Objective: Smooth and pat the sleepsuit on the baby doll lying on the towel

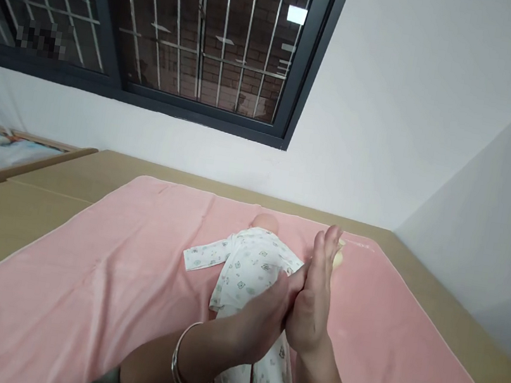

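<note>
My left hand (265, 318), with a silver bangle (180, 359) at its wrist, presses against the palm side of my right hand (313, 299). The right hand stands upright with its fingers stretched out together. Most of the left fingers are hidden where the two hands meet, and they look flat. No object shows between the palms. Below and beyond the hands lies a baby doll (243, 273) in white printed clothes, its head pointing away from me and one sleeve spread to the left. My hands cover part of its right side.
A pink blanket (141, 251) lies under the doll on a wooden table (58, 194). A small pale yellow item (338, 258) is partly hidden behind my right hand. At the left, a wood-edged bin (6, 151) holds blue and white things. A barred window (202, 36) is ahead.
</note>
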A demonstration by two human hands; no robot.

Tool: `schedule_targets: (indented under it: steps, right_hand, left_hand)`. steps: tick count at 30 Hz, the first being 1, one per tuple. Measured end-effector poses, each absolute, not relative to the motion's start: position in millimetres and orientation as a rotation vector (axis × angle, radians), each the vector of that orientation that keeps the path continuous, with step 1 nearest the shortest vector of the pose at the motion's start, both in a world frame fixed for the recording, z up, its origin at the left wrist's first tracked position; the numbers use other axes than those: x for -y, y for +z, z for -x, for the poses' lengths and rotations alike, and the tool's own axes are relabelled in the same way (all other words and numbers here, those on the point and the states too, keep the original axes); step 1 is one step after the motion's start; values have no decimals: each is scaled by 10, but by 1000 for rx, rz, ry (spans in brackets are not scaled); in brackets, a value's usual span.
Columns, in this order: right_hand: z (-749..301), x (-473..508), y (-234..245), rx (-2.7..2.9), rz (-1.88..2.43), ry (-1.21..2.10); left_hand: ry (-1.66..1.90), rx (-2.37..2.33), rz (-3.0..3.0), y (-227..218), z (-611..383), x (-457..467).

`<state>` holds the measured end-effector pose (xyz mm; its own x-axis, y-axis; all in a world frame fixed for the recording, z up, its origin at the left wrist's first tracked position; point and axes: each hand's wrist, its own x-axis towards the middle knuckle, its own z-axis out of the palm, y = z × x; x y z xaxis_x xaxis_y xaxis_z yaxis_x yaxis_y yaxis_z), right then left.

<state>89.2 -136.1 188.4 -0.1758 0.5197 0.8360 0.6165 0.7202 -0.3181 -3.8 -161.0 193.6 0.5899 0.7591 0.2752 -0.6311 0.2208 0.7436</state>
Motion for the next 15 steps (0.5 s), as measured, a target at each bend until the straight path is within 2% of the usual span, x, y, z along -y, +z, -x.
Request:
schedule_targets:
  steps: [9, 15]
  right_hand:
    - [-380, 1890, 1663, 2194, 737, -151]
    - [-523, 2085, 1661, 2193, 579, -379]
  left_hand:
    - [1419, -279, -889, 2072, 494, 1560]
    - [1574, -304, -935, 1898, 444, 1855]
